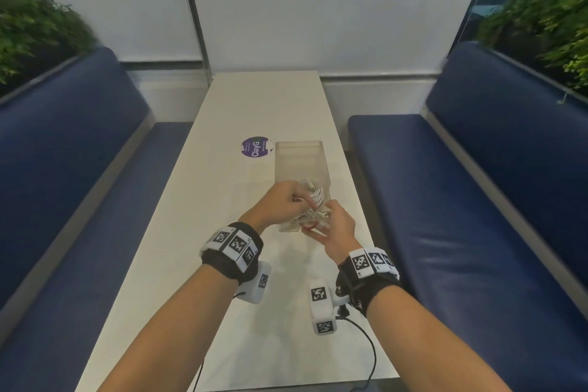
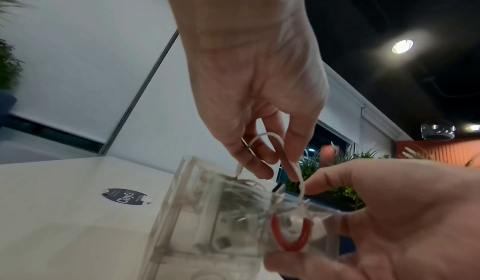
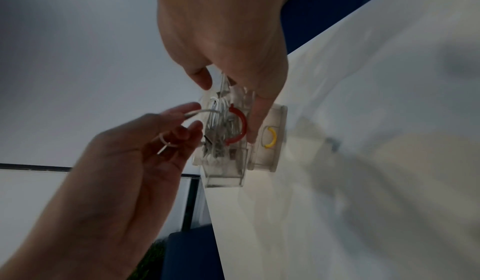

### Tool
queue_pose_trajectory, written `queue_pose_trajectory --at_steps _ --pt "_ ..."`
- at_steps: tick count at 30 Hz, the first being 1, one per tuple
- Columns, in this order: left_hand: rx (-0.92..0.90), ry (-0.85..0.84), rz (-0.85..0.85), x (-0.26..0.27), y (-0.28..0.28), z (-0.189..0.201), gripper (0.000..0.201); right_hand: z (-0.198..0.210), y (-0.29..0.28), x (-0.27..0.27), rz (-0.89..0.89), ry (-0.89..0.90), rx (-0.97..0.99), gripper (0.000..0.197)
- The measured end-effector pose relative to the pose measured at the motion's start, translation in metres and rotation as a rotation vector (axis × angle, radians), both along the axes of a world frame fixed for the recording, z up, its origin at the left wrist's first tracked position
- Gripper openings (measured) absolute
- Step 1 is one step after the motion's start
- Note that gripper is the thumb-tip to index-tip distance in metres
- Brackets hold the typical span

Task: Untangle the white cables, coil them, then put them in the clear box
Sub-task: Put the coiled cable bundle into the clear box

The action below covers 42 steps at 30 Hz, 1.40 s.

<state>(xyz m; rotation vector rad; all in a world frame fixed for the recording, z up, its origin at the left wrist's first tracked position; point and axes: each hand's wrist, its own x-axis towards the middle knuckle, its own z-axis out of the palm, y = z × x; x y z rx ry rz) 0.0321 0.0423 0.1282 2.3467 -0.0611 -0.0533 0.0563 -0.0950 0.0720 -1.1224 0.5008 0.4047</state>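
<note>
A clear plastic box [image 1: 299, 162] lies lengthwise on the white table [image 1: 254, 99], right of centre. White cables [image 1: 316, 196] sit bundled inside its near end. My left hand [image 1: 286, 204] reaches over the box from the left. In the left wrist view my left hand [image 2: 278, 161] pinches a loop of white cable [image 2: 298, 173] that runs down into the box [image 2: 207, 223]. My right hand [image 1: 334, 229] grips the box's near end, thumb and fingers either side of it [image 3: 228, 91]. A red half-ring [image 3: 242, 124] and a yellow one [image 3: 272, 139] show on the box.
A round purple sticker [image 1: 254, 147] lies left of the box's far end. Blue padded benches [image 1: 79, 169] [image 1: 477, 184] flank the narrow table, with plants behind them. A black cord [image 1: 369, 344] hangs from my right wrist camera near the table's front edge.
</note>
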Motion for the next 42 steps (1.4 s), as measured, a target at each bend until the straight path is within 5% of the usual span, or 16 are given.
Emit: queue_pose_trajectory --at_steps 4,9,15,18,22,29,34,42 --pt "0.115 -0.013 0.029 0.000 0.007 -0.018 0.017 0.001 0.000 -0.006 0.030 -0.045 0.015 0.021" --pt "0.352 -0.133 0.062 0.002 0.008 -0.034 0.019 -0.006 0.006 -0.009 -0.023 -0.013 0.004 0.049" --pt "0.356 -0.114 0.093 0.005 0.004 -0.032 0.016 -0.009 0.013 -0.022 -0.108 0.026 0.033 0.053" --pt "0.351 -0.138 0.038 0.003 0.001 -0.029 0.022 -0.010 0.013 -0.027 -0.142 0.074 0.055 0.042" --pt "0.641 -0.230 -0.093 0.000 0.002 -0.034 0.042 -0.010 0.011 -0.031 -0.138 0.116 0.112 0.021" --pt "0.579 -0.090 -0.165 -0.003 0.001 -0.037 0.037 -0.005 0.011 -0.036 -0.107 0.142 0.174 0.015" --pt "0.783 -0.261 -0.156 -0.011 -0.006 -0.045 0.040 0.004 0.012 -0.036 -0.082 0.130 0.144 0.009" --pt "0.795 -0.296 -0.216 -0.014 -0.004 -0.050 0.037 -0.006 0.013 -0.040 -0.181 0.090 0.185 0.007"
